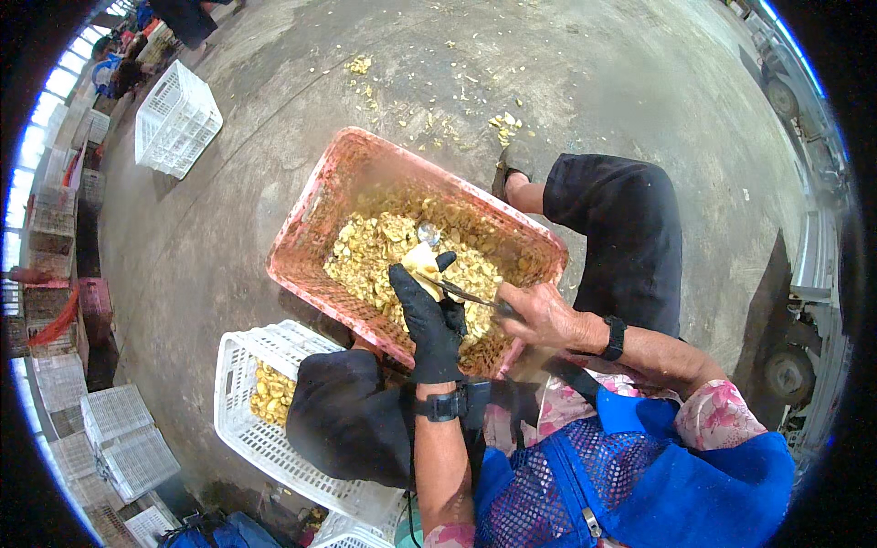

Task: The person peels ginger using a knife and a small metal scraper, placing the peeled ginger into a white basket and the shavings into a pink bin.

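My left hand (430, 322), in a black glove, holds a pale yellow piece of produce (421, 259) above a red plastic crate (312, 212). My bare right hand (545, 314) grips a knife (466, 293) by its handle; the blade reaches left to the piece, its tip at or close to the surface. Under both hands, yellowish trimmings (373, 236) cover the crate's floor. A small shiny round object (428, 233), too unclear to name, lies among them just beyond the piece. The crate's walls are stained brown inside.
By my left knee stands a white plastic crate (229, 404) with yellow pieces (270, 394) inside. Another white crate (178, 123) is farther off on the concrete floor (706, 89). Scattered scraps (505, 125) lie ahead. Stacked crates (130, 438) line the left; vehicles (788, 370) stand at right.
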The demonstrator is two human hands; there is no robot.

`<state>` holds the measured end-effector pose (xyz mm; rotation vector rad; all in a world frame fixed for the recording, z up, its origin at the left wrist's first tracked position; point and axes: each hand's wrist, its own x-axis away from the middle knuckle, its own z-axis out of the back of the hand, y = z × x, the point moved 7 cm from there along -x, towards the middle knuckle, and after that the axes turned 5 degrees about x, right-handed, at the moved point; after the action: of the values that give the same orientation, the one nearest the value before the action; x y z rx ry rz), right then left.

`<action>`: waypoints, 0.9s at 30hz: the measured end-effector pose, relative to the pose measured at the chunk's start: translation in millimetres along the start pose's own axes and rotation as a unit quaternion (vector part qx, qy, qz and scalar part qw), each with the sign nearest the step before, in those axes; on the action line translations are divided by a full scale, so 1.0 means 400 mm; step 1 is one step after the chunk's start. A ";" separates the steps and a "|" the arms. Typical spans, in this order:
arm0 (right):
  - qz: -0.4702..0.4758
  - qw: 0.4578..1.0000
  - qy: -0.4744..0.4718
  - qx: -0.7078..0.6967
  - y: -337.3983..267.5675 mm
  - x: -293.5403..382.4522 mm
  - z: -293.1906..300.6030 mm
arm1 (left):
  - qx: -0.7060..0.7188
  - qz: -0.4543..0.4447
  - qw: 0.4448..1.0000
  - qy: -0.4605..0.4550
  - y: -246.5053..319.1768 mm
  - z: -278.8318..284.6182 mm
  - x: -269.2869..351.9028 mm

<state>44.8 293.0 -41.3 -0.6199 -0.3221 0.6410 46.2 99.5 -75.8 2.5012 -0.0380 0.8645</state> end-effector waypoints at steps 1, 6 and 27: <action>-0.001 1.000 0.000 -0.002 0.002 0.001 0.000 | 0.008 -0.004 1.000 -0.005 -0.001 -0.003 -0.001; 0.009 1.000 0.007 0.025 0.008 -0.006 0.000 | -0.017 -0.014 1.000 0.004 -0.015 0.020 -0.015; -0.036 0.978 -0.013 -0.204 0.008 -0.103 -0.104 | -0.494 -0.492 0.717 0.003 0.060 0.125 -0.045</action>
<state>31.0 250.3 -79.4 -0.9874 -0.5049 0.5163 56.2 53.3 -109.9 1.1685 0.6154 0.2217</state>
